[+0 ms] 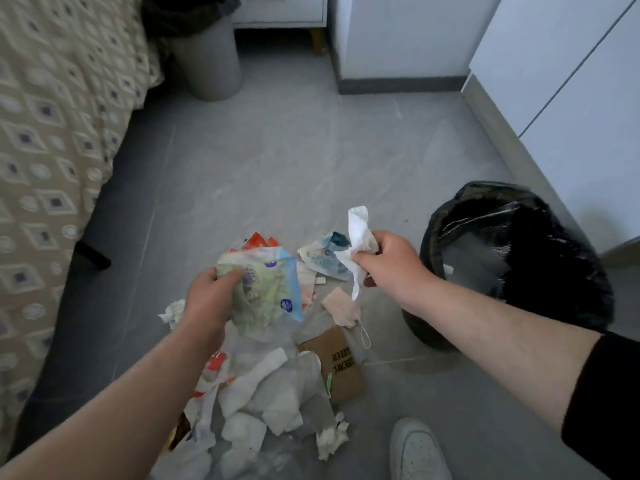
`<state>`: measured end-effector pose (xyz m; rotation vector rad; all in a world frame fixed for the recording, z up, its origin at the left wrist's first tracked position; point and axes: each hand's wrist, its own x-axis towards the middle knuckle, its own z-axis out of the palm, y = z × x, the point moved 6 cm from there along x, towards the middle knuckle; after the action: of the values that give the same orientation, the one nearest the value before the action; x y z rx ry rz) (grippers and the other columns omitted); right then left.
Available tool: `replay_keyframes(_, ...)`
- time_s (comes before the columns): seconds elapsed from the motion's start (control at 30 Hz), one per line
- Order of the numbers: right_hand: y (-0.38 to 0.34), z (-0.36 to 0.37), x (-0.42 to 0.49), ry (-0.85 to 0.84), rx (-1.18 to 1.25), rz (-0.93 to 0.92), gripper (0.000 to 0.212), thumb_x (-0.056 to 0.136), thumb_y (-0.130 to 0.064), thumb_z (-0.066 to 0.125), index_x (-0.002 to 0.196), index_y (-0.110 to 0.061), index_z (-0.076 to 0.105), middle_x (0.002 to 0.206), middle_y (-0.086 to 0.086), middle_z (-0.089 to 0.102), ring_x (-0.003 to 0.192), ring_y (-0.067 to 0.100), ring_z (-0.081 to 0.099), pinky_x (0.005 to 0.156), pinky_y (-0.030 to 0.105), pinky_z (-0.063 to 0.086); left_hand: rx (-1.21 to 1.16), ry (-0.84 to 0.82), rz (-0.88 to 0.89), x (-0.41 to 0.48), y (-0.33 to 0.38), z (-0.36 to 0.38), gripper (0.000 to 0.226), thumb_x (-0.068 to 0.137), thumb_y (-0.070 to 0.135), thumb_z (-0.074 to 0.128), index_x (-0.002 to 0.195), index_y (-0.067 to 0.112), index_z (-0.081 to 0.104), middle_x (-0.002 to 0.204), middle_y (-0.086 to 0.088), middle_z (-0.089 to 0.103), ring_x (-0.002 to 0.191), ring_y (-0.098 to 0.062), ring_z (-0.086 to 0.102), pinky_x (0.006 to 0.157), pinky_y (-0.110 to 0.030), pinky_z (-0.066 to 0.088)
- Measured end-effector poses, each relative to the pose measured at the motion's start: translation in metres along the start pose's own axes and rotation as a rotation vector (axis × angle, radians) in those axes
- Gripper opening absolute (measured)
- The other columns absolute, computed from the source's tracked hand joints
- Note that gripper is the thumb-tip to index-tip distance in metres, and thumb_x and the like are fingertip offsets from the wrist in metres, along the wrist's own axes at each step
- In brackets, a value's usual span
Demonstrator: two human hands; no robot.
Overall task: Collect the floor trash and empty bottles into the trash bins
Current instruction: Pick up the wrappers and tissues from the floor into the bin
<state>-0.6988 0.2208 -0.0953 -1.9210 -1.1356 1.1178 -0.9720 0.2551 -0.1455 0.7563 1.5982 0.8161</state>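
My left hand (207, 296) grips a crumpled green-and-blue plastic wrapper (266, 289) above a heap of floor trash (273, 393): white tissues, plastic film, red-and-white packets. My right hand (391, 265) pinches a white tissue (358, 233), held up just left of the black-lined trash bin (512, 258) at the right. On the floor between the hands lie a blue-and-white wrapper (325, 258), a pinkish face mask (341, 306) and a brown cardboard piece (341, 365). No bottle shows.
A second grey bin (211, 60) with a dark liner stands at the back beside the patterned bed cover (52, 150). White cabinet doors (571, 81) run along the right. My white shoe (417, 448) stands at the bottom. Grey tile floor (311, 150) stretches ahead.
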Motion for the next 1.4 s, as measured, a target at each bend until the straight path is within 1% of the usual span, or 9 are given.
replay_keyframes(0.23,-0.047,-0.127,-0.019,0.229,0.151,-0.137,0.005,0.087,-0.016,0.064,0.087,-0.011,0.066,0.086,0.01,0.069,0.072,0.016,0.063,0.066,0.027,0.057,-0.14,-0.209,0.164,-0.066,0.094,0.103,0.009,0.091,0.011,0.056,0.091,0.007,0.064,0.065,-0.005,0.066,0.055,-0.019,0.062,0.057,-0.031,0.052)
replay_keyframes(0.37,-0.028,-0.21,-0.026,0.375,0.294,-0.131,0.002,0.085,-0.023,0.065,0.085,-0.022,0.067,0.084,0.001,0.071,0.082,0.022,0.07,0.078,0.043,0.06,-0.153,-0.353,0.215,-0.104,0.112,0.174,0.012,0.093,0.013,0.053,0.087,0.01,0.063,0.055,0.001,0.066,0.049,-0.016,0.063,0.052,-0.03,0.053)
replay_keyframes(0.53,0.022,-0.285,-0.045,0.565,0.417,-0.052,0.006,0.088,-0.019,0.062,0.091,-0.021,0.067,0.093,0.006,0.071,0.085,0.024,0.069,0.07,0.036,0.059,-0.017,-0.434,0.151,-0.129,0.092,0.274,0.017,0.09,0.023,0.059,0.097,0.008,0.063,0.083,-0.013,0.071,0.071,-0.028,0.07,0.059,-0.038,0.057)
replay_keyframes(0.73,0.074,-0.295,-0.05,0.592,0.508,0.081,0.006,0.09,-0.016,0.061,0.086,-0.018,0.065,0.083,0.002,0.068,0.073,0.016,0.065,0.062,0.029,0.052,0.358,-0.372,0.26,-0.142,0.066,0.333,0.024,0.085,0.026,0.06,0.069,0.008,0.06,0.068,-0.006,0.06,0.059,-0.022,0.057,0.054,-0.03,0.049)
replay_keyframes(0.9,0.089,-0.291,-0.045,0.554,0.503,0.12,0.008,0.089,-0.014,0.06,0.094,-0.017,0.066,0.094,0.007,0.07,0.083,0.022,0.068,0.066,0.032,0.056,0.502,-0.343,0.298,-0.135,0.052,0.339,0.027,0.087,0.038,0.053,0.071,0.016,0.052,0.066,-0.005,0.051,0.058,-0.021,0.049,0.059,-0.033,0.041)
replay_keyframes(1.07,0.089,-0.279,-0.04,0.462,0.275,0.089,0.012,0.084,-0.013,0.059,0.094,-0.016,0.065,0.098,0.011,0.07,0.092,0.028,0.068,0.081,0.045,0.058,0.758,-0.423,0.652,-0.157,0.063,0.316,0.056,0.09,0.037,0.057,0.139,0.019,0.039,0.135,0.004,0.051,0.117,-0.01,0.05,0.096,-0.029,0.041)
replay_keyframes(1.23,0.093,-0.249,-0.029,0.305,-0.119,0.035,0.017,0.084,-0.02,0.057,0.099,-0.029,0.057,0.091,-0.007,0.064,0.087,0.015,0.06,0.074,0.03,0.046,1.199,-0.667,0.832,-0.156,0.031,0.283,0.111,0.07,0.07,0.058,0.151,0.026,-0.003,0.156,0.017,-0.013,0.144,-0.005,-0.016,0.12,-0.029,0.007)
replay_keyframes(1.33,0.111,-0.203,-0.018,-0.053,-0.302,0.07,0.051,0.086,-0.032,0.057,0.134,-0.034,0.042,0.134,-0.003,0.053,0.117,0.017,0.054,0.096,0.032,0.046,1.33,-0.707,0.896,-0.152,0.02,0.278,0.122,0.063,0.076,0.055,0.15,0.025,-0.014,0.152,0.015,-0.03,0.135,-0.002,-0.034,0.119,-0.028,0.001)
replay_keyframes(1.4,0.132,-0.174,-0.011,-0.226,-0.527,0.133,0.076,0.088,-0.043,0.057,0.151,-0.028,0.018,0.158,0.008,0.021,0.143,0.025,0.028,0.115,0.035,0.028,1.324,-0.707,0.912,-0.151,0.02,0.276,0.122,0.063,0.078,0.052,0.149,0.025,-0.015,0.151,0.014,-0.032,0.135,-0.002,-0.036,0.117,-0.026,-0.003)
